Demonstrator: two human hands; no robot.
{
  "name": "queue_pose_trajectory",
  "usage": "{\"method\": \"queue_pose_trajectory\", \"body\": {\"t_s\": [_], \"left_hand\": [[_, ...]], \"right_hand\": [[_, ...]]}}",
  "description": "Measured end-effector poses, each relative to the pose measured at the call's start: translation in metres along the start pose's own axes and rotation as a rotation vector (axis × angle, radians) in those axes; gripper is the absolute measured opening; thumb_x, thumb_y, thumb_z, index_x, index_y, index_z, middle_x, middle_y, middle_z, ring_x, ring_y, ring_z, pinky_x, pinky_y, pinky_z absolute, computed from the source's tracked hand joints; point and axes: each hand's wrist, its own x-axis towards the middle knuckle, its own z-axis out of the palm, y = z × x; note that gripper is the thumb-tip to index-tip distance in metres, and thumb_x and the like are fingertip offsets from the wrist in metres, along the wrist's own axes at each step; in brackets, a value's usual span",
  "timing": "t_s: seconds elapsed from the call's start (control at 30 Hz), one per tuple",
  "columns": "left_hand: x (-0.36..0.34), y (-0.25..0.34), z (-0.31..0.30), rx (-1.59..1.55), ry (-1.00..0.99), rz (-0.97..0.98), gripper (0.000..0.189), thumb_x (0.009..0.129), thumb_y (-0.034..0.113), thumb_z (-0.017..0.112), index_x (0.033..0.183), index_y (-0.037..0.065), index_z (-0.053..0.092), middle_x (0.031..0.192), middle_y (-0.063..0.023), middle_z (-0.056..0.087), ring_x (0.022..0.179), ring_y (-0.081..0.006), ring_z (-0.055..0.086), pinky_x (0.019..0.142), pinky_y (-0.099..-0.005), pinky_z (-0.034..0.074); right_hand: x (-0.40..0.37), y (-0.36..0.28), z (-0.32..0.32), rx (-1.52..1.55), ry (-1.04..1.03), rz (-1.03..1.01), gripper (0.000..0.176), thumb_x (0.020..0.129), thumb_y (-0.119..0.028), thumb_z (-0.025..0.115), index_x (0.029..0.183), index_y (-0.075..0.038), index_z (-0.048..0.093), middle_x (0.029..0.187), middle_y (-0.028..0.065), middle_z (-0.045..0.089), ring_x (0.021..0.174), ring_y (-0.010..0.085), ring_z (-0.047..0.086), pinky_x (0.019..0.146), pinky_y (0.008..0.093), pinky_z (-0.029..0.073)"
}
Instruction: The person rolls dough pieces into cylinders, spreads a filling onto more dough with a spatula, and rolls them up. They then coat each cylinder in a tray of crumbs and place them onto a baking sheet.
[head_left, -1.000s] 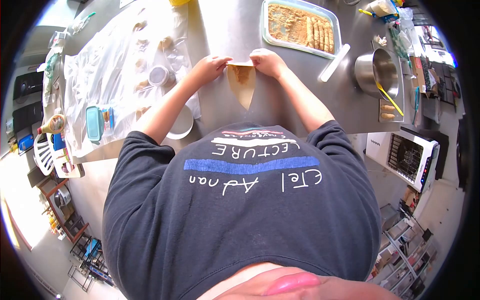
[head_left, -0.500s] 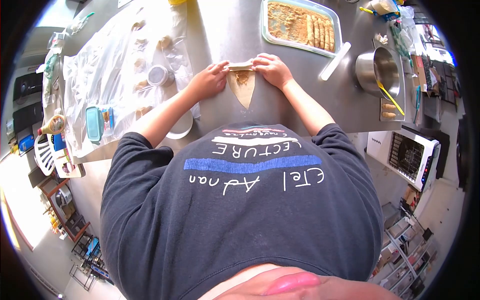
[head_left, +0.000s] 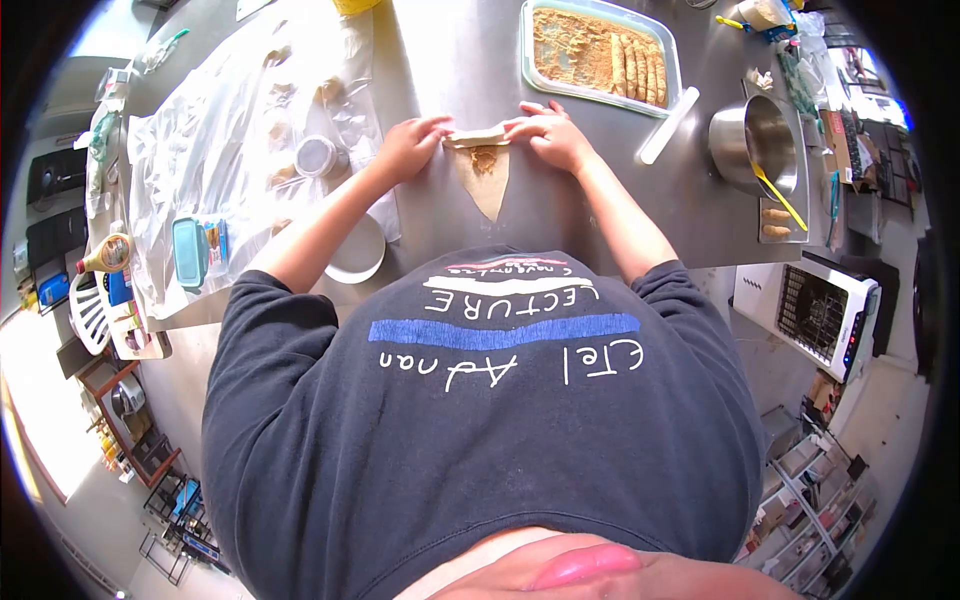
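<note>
1. Dough piece lies on the steel bench, in front of the torso; wide end away from the body, narrow tip toward the shirt. A strip of bench shows between tip and shirt.
2. Far edge of dough is turned over into a pale roll. Brown filling shows just on the near side of it, inside the side edges.
3. Left hand at the roll's left end, fingertips drawn together and touching; whether they pinch, cannot tell.
4. Right hand at the roll's right end, fingers partly spread, some tips on the dough. Firmness of hold, cannot tell.
5. Left margin: plastic sheet runs close to left wrist and forearm, tight on that side. Clear cup stands on it; white bowl sits beside the forearm, near the bench's front edge.
6. Right margin: wider stretch of steel between right forearm and steel pot. White rod lies slantwise there, beside the corner of the filling container.
7. Beyond the hands: steel surface runs outward between sheet and container, room both ways.
8. Yellow utensil leans out over the pot's near rim.
</note>
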Motion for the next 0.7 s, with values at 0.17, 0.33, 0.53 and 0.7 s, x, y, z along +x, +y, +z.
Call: {"method": "queue_pose_trajectory", "body": {"t_s": [0.17, 0.33, 0.53, 0.7], "left_hand": [[0.016, 0.012, 0.014, 0.167, 0.185, 0.326, 0.036, 0.083, 0.006, 0.057, 0.119, 0.009, 0.06, 0.106, -0.0106, 0.066, 0.098, -0.0306, 0.061, 0.085, -0.037, 0.049], [0.022, 0.004, 0.026, 0.206, 0.156, 0.415, 0.029, 0.078, 0.006, 0.063, 0.107, 0.008, 0.066, 0.101, -0.0113, 0.067, 0.095, -0.0301, 0.062, 0.084, -0.0378, 0.05], [0.026, 0.008, 0.018, 0.135, 0.082, 0.219, 0.023, 0.076, 0.005, 0.062, 0.098, 0.007, 0.069, 0.094, -0.0103, 0.067, 0.089, -0.0279, 0.063, 0.08, -0.0368, 0.051], [0.02, 0.014, 0.015, 0.122, 0.138, 0.224, 0.014, 0.075, 0.006, 0.062, 0.088, 0.007, 0.069, 0.09, -0.0089, 0.066, 0.084, -0.0285, 0.063, 0.076, -0.0366, 0.052]], "right_hand": [[0.023, -0.013, 0.013, 0.144, 0.406, -0.086, 0.02, 0.077, -0.01, 0.057, 0.092, -0.015, 0.069, 0.097, 0.0044, 0.068, 0.094, 0.0256, 0.062, 0.085, 0.0337, 0.049], [0.025, -0.02, 0.027, 0.141, 0.216, -0.133, 0.023, 0.078, -0.007, 0.058, 0.098, -0.013, 0.066, 0.096, 0.0072, 0.065, 0.094, 0.0265, 0.061, 0.084, 0.0353, 0.05], [0.027, -0.016, 0.026, 0.162, 0.212, -0.053, 0.017, 0.077, -0.005, 0.057, 0.09, -0.011, 0.066, 0.091, 0.0089, 0.064, 0.092, 0.0275, 0.06, 0.082, 0.0365, 0.049], [0.029, -0.017, 0.024, 0.139, 0.167, -0.061, 0.008, 0.071, -0.003, 0.056, 0.075, -0.009, 0.059, 0.082, 0.0095, 0.06, 0.083, 0.0297, 0.059, 0.074, 0.0373, 0.048]]}}
